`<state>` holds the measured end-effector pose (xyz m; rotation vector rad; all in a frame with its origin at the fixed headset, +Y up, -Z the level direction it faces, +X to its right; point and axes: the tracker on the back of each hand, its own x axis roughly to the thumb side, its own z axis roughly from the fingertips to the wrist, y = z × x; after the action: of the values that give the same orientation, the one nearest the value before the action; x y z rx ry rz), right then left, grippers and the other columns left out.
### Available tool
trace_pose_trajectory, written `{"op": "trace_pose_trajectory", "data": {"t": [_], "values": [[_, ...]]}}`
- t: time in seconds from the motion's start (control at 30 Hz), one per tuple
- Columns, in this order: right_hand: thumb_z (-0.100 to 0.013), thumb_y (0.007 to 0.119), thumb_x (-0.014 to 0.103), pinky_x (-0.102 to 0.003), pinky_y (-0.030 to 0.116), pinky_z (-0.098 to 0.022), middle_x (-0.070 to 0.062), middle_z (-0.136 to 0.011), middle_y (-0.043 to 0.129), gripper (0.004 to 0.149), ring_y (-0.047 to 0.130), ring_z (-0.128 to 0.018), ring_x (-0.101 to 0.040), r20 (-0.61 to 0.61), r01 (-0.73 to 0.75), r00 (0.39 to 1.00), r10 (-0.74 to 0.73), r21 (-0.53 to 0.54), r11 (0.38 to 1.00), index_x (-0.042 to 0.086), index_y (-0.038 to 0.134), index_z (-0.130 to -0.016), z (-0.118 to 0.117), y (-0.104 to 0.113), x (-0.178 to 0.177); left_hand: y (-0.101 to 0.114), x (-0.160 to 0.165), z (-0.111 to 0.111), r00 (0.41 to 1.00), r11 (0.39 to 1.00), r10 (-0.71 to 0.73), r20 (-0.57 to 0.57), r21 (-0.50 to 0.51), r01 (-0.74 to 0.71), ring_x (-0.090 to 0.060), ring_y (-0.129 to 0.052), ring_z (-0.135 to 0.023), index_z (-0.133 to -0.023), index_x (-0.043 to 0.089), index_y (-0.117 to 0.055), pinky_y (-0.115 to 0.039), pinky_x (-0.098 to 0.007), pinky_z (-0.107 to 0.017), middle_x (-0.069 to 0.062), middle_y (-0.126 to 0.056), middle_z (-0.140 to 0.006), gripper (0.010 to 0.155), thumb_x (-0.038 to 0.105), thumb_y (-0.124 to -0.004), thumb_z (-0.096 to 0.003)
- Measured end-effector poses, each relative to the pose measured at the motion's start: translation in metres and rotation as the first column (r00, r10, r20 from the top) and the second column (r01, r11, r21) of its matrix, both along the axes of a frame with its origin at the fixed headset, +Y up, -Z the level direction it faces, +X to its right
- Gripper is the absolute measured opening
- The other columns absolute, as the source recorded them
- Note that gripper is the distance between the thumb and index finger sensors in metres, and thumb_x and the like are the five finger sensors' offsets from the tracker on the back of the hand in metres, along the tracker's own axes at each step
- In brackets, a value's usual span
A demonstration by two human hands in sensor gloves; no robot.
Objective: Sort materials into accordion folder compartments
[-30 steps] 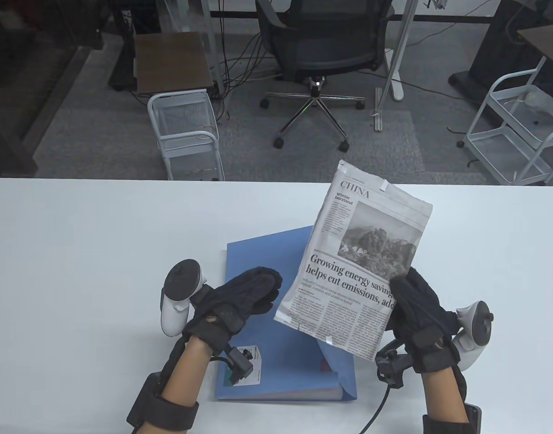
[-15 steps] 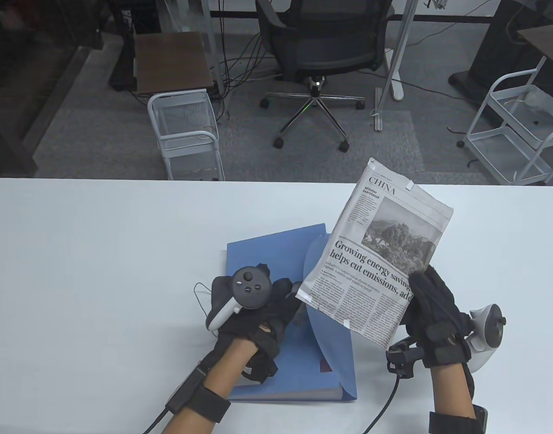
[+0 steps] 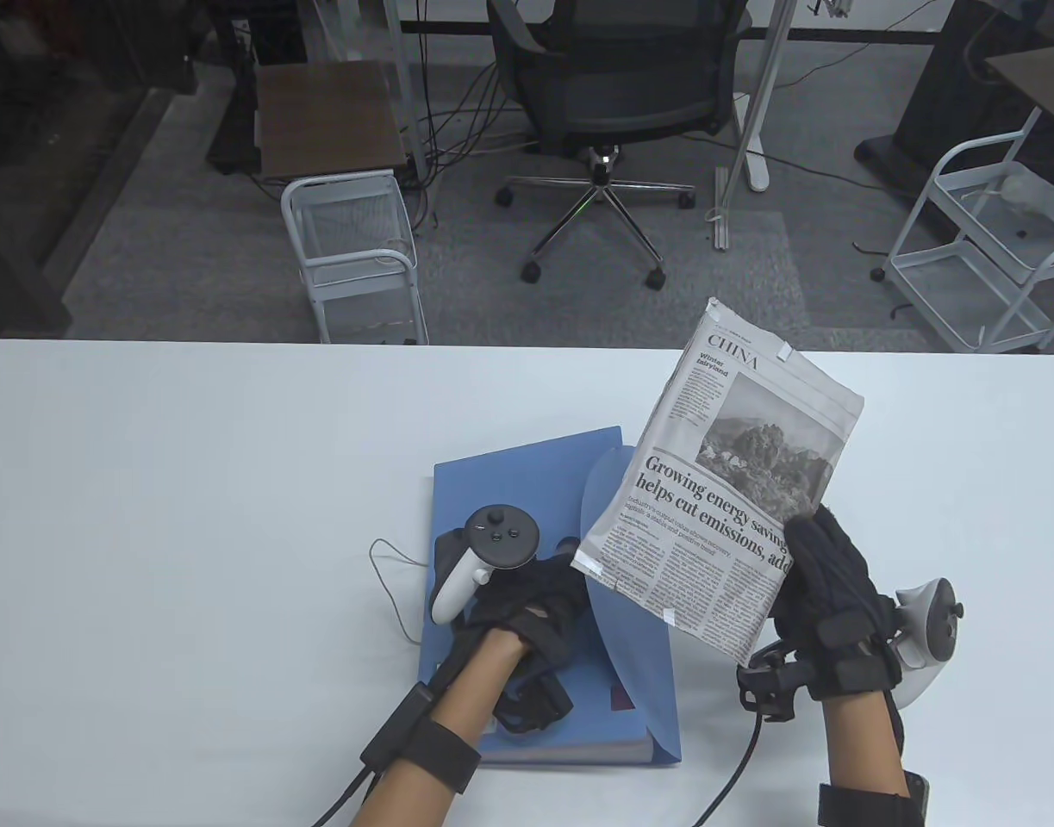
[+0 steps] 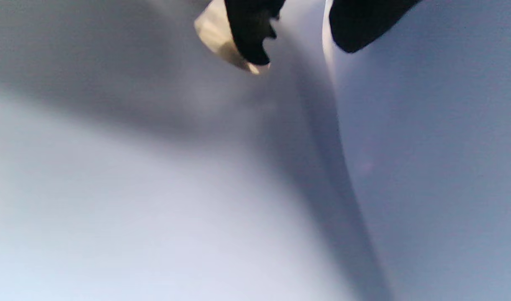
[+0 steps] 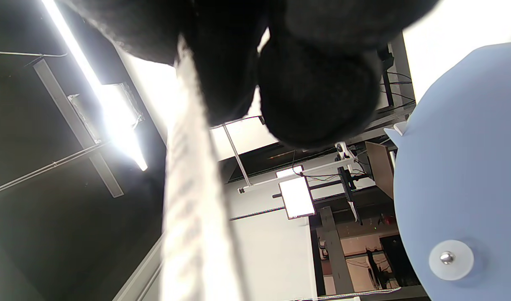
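Now my left hand (image 3: 527, 603) has slid under the blue plastic accordion folder's (image 3: 492, 482) curved flap (image 3: 626, 620), fingers hidden, grip unclear, while my right hand (image 3: 824, 586) still pinches the folded newspaper (image 3: 725, 491) clear above it, ready for filing.

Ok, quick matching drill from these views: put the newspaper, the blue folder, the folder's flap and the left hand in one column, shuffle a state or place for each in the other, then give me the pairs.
Things:
1. newspaper
2. blue folder
3. folder flap
4. left hand

States:
A. lying flat on the white table
B. raised and curved, its snap button seen in the right wrist view
C. held above the table in the right hand
D. resting on the folder's cover

Pairs: 1-C, 2-A, 3-B, 4-D
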<state>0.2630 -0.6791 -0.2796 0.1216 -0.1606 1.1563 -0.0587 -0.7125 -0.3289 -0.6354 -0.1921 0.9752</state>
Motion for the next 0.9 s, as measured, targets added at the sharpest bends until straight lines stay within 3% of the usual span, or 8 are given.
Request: {"op": "trace_pose_trajectory", "data": {"t": [0.2, 0.37, 0.6, 0.73, 0.9], "values": [[-0.062, 0.075, 0.036, -0.028, 0.088, -0.016, 0.002, -0.06, 0.099, 0.041, 0.103, -0.033, -0.03, -0.003, -0.003, 1.0, 0.003, -0.008, 1.0, 0.018, 0.07, -0.098, 0.0, 0.0, 0.0, 0.003, -0.014, -0.001, 0.978, 0.975, 0.208, -0.027, -0.067, -0.21, -0.059, 0.027, -0.079, -0.109, 0.004, -0.047, -0.001, -0.069, -0.053, -0.034, 0.03, -0.1, 0.06, 0.05, -0.051, -0.0706], [-0.061, 0.076, 0.036, -0.028, 0.088, -0.015, 0.003, -0.06, 0.1, 0.041, 0.103, -0.033, -0.03, 0.003, -0.013, 1.0, 0.013, -0.021, 1.0, 0.017, 0.07, -0.098, 0.0, -0.001, -0.001, 0.008, -0.033, 0.001, 0.928, 0.931, 0.357, -0.103, -0.037, -0.362, -0.059, 0.025, -0.081, -0.104, 0.008, -0.051, -0.001, -0.069, -0.053, -0.034, 0.027, -0.102, 0.056, 0.052, -0.05, -0.0703], [-0.062, 0.075, 0.036, -0.028, 0.088, -0.015, 0.002, -0.059, 0.101, 0.044, 0.104, -0.032, -0.03, 0.038, -0.007, 0.999, 0.009, -0.039, 0.999, 0.015, 0.069, -0.099, 0.002, 0.002, 0.001, 0.017, -0.058, 0.006, 0.86, 0.868, 0.491, -0.134, 0.001, -0.496, -0.061, 0.022, -0.083, -0.103, 0.01, -0.05, -0.004, -0.07, -0.054, -0.036, 0.026, -0.103, 0.07, 0.07, -0.058, -0.0667], [-0.062, 0.075, 0.036, -0.028, 0.088, -0.015, 0.002, -0.058, 0.101, 0.046, 0.103, -0.032, -0.031, 0.069, -0.029, 0.997, 0.03, -0.028, 0.999, 0.013, 0.067, -0.101, 0.005, 0.014, 0.002, 0.02, -0.07, 0.008, 0.831, 0.844, 0.534, -0.154, 0.032, -0.536, -0.064, 0.018, -0.085, -0.101, 0.011, -0.052, -0.009, -0.072, -0.054, -0.039, 0.022, -0.105, 0.068, 0.067, -0.066, -0.0652], [-0.062, 0.075, 0.035, -0.029, 0.088, -0.015, 0.001, -0.057, 0.101, 0.048, 0.103, -0.032, -0.032, 0.109, -0.162, 0.981, 0.161, 0.002, 0.987, 0.011, 0.066, -0.101, 0.008, 0.038, -0.003, 0.017, -0.089, 0.01, 0.75, 0.769, 0.636, -0.18, 0.064, -0.637, -0.065, 0.014, -0.087, -0.1, 0.01, -0.054, -0.012, -0.073, -0.055, -0.039, 0.019, -0.108, 0.067, 0.066, -0.067, -0.0656]]}}
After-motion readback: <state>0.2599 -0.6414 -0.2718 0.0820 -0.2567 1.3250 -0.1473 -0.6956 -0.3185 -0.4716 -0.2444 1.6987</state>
